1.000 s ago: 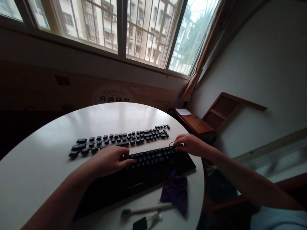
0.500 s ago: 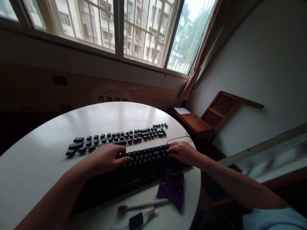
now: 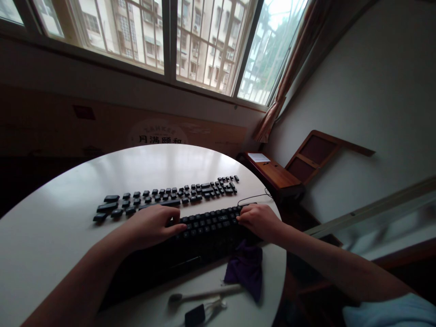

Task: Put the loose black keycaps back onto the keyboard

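A black keyboard [image 3: 160, 272] lies slantwise on the white round table, with several rows of keys fitted along its far part. My left hand [image 3: 150, 225] grips its far edge, thumb over the keys and fingers curled behind, mostly hidden. At the right end of the key rows, my right hand [image 3: 260, 220] is closed with its fingertips drawn together on the keys; whether a keycap is between them is hidden. Beyond the keyboard, several loose black keycaps [image 3: 111, 198] are laid out in rows, a long space bar [image 3: 163, 204] among them.
Nearer me lie a purple cloth [image 3: 245, 268], a brush [image 3: 204, 294] with dark bristles and a small dark square tool [image 3: 195, 315] with pale wires. A thin black cable [image 3: 250, 198] curls at the right of the table [image 3: 61, 236]. A wooden bench [image 3: 275, 175] stands beyond.
My right hand has shifted slightly down and tilted, its fingers still together at the keys. My left hand keeps its place.
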`<state>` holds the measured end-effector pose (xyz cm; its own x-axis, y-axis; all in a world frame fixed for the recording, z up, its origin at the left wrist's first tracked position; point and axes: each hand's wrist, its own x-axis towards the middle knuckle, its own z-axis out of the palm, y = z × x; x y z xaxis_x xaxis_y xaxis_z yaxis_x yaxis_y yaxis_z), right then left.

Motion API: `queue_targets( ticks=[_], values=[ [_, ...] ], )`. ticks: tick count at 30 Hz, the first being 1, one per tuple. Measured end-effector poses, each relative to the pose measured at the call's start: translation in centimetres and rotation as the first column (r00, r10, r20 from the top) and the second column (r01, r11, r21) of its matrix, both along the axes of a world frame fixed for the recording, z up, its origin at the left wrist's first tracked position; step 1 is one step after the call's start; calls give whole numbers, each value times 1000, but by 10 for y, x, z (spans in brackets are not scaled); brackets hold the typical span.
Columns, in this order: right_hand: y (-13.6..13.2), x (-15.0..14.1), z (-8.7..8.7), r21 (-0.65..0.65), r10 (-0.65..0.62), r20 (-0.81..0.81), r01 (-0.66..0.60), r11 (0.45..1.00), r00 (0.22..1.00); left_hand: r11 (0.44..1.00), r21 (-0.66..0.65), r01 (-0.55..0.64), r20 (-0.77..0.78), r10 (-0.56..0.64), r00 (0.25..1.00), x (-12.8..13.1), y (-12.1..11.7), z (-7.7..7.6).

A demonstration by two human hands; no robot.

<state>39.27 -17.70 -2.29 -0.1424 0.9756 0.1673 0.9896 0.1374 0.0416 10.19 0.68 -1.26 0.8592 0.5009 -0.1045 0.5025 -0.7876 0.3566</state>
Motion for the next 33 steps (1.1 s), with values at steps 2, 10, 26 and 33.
queue_targets(
  ticks=[2, 10, 26, 33],
  values=[
    [3, 1, 0, 0, 16, 16, -16, 1000, 1000, 1000, 1, 2, -3, -2, 1000, 0, 0, 1],
    [11, 9, 9, -67, 102, 5, -102, 993, 995, 1000, -20, 12, 11, -12, 1000, 0, -2, 4],
    [204, 78, 19, -195, -109, -134, 81, 977, 985, 1000, -2, -13, 16, 13, 1000, -2, -4, 3],
    [223, 81, 8, -238, -59, -116, 30, 971, 992, 1000, -13, -16, 3, 16, 1000, -3, -5, 4]
  ],
)
